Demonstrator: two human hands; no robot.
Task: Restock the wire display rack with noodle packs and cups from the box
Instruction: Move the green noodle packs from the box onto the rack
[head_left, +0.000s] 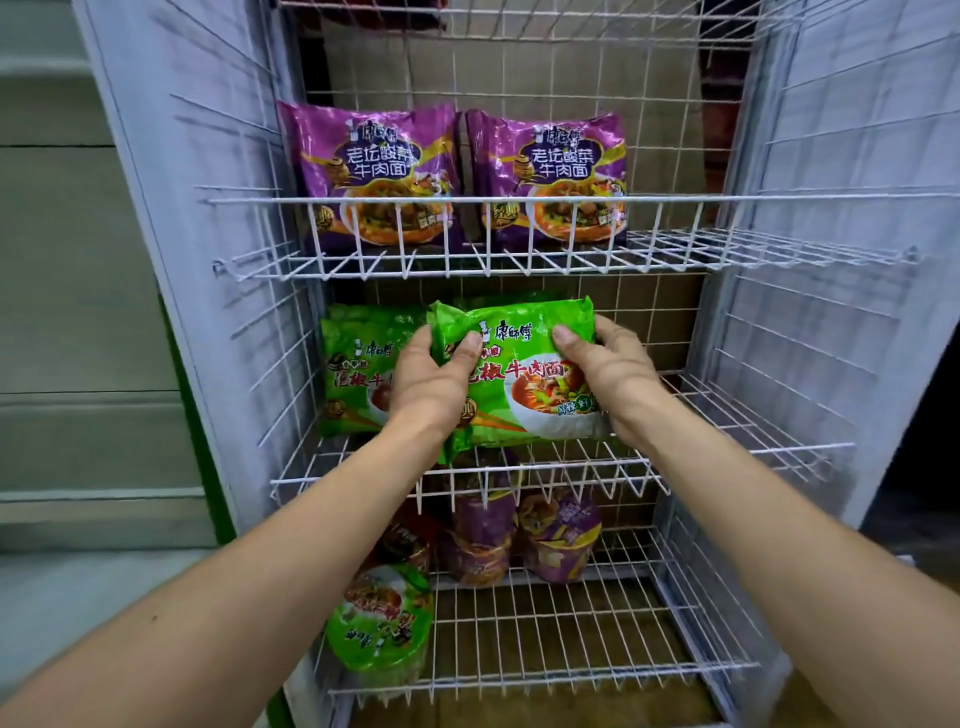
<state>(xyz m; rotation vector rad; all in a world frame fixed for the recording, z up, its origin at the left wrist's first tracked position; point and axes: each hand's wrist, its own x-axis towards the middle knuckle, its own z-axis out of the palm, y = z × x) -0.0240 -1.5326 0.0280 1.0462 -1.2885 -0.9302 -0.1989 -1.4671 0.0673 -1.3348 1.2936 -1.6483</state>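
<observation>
Green pack (524, 384) is being held over the middle shelf (727, 415) of the rack (675, 199), left hand (431, 387) gripping its left end, right hand (610, 379) gripping its right end, thumbs on the front. A second green pack (358, 374) is standing just left; purple packs (374, 171) are standing above, cups (561, 535) below.

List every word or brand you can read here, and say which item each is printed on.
"康师傅": left purple pack, right purple pack.
"老坛酸菜牛肉面": both purple packs.
"康师傅": held green pack.
"椒牛肉面": same pack, its start hidden by the left hand.
"康师傅": shelved green pack.
"椒牛": same pack, rest hidden.
Too blurred to read: print on the green cup and purple cups.
</observation>
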